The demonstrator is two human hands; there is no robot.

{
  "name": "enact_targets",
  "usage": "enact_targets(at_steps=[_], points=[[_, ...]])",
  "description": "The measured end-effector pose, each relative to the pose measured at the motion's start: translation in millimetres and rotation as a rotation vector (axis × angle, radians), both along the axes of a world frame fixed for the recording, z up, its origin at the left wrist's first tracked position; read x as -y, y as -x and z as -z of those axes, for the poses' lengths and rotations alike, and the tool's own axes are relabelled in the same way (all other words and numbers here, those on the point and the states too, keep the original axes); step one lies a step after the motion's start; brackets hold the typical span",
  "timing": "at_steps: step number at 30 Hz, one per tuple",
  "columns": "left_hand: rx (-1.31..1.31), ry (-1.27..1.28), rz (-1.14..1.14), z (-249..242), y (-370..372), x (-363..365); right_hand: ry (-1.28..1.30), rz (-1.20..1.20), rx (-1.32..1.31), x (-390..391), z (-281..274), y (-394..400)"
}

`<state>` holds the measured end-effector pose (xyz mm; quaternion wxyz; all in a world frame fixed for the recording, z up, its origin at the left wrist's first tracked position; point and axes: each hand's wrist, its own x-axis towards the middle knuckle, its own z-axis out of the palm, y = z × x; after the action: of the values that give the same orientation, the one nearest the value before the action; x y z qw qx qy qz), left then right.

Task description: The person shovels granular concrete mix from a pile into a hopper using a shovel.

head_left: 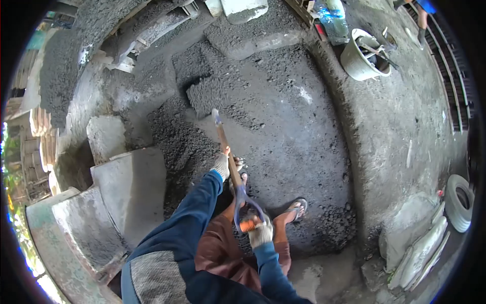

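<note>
Blue long sleeves, pale work gloves, brown shorts, sandals.

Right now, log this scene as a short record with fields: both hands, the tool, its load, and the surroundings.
left hand: gloved left hand grips the wooden shaft mid-way
right hand: gloved right hand holds the D-handle at the top end
tool: shovel, blade away from the person
load: grey gravelly mix on the blade
ground: heap of dark wet mix
left side: grey concrete blocks
upper right: bucket holding tools
feet: sandals

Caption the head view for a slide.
Gloved left hand and right hand grip a shovel, blade loaded with dark gravel mix.
</note>
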<state>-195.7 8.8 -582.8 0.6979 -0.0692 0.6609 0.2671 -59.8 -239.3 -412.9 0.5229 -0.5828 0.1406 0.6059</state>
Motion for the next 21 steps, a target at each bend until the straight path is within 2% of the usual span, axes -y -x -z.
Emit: enact_targets(at_steps=[1, 2, 3, 4, 6, 8, 10, 12, 14, 15, 18, 19, 21], points=[[0.081, 0.047, 0.019, -18, -12, 5, 0.017, 0.27, -0.068, 11, -31, -8], [0.166, 0.094, 0.041, -34, -24, 14, 0.099, 0.405, -0.093, 39, -26, -15], [0.071, 0.096, 0.145, 3, -38, 43, 0.225, 0.268, 0.079, 57, -37, -25], [-0.028, 0.094, 0.25, 37, -51, 78, 0.403, 0.185, 0.143, 82, -39, -45], [-0.12, 0.026, 0.255, -77, -101, 107, 0.465, 0.323, 0.269, 112, -68, -71], [0.077, 0.17, 0.125, -19, -111, 189, 0.571, 0.347, 0.467, 192, -60, -97], [0.099, 0.247, 0.126, -57, -134, 240, 0.597, 0.226, 0.48, 242, -106, -122], [0.119, 0.374, 0.094, -87, -154, 284, 0.636, 0.305, 0.474, 237, -185, -139], [0.278, 0.319, 0.118, -113, -164, 325, 0.579, 0.352, 0.473, 343, -176, -166], [0.27, 0.348, 0.111, -130, -174, 337, 0.612, 0.255, 0.473, 378, -179, -186], [0.214, 0.314, 0.015, -201, -200, 336, 0.62, 0.06, 0.459, 394, -178, -252], [0.234, 0.195, 0.016, -221, -200, 327, 0.61, 0.01, 0.449, 389, -177, -264], [0.298, 0.072, -0.083, -295, -191, 272, 0.079, 0.149, 0.417, 399, -110, -272]])
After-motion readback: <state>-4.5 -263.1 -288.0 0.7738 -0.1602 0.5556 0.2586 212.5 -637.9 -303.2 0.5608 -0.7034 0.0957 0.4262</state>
